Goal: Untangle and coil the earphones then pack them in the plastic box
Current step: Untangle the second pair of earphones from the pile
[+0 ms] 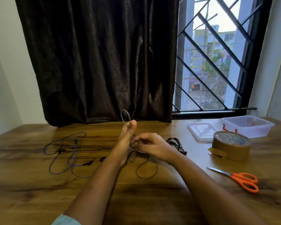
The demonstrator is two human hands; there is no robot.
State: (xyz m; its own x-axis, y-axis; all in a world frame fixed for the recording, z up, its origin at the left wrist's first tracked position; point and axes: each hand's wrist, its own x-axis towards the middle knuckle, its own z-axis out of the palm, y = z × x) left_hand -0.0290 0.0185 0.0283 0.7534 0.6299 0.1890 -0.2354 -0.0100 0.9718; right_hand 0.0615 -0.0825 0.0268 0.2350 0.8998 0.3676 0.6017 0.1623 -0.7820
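Head view. Near the middle of the surface [39, 192], left hand [126, 140] raised upright, thumb pinning the grey earphone cable [147, 170] against the fingers, with a small loop standing above the thumb. Right hand [152, 145] just beside it, fingers curled, pinching the same cable lower down, a slack loop trailing onto the surface toward the near edge.

Toward the left edge, purple earphones [63, 153] sprawled loose, not coiled. Just right of the hands, coiled black earphones [177, 144] lying bundled. At the far right corner, plastic box [250, 129] open, lid [201, 131] flat beside it. Contents hard to make out through the cloudy wall.

Handling, as a judgement: very light, thin and limp, yet probably springy enough to unwind once released, and quick to snag on itself. Best pinned under the thumb and wound round the fingers, gripping the cord itself. No tugging at the earbud joints or the plug.

On the tape roll [230, 146] near the right edge, printed lettering round the core ring, apparently including "TAPE", otherwise too blurred to read. On the orange-handled scissors [241, 178], no readable marking.
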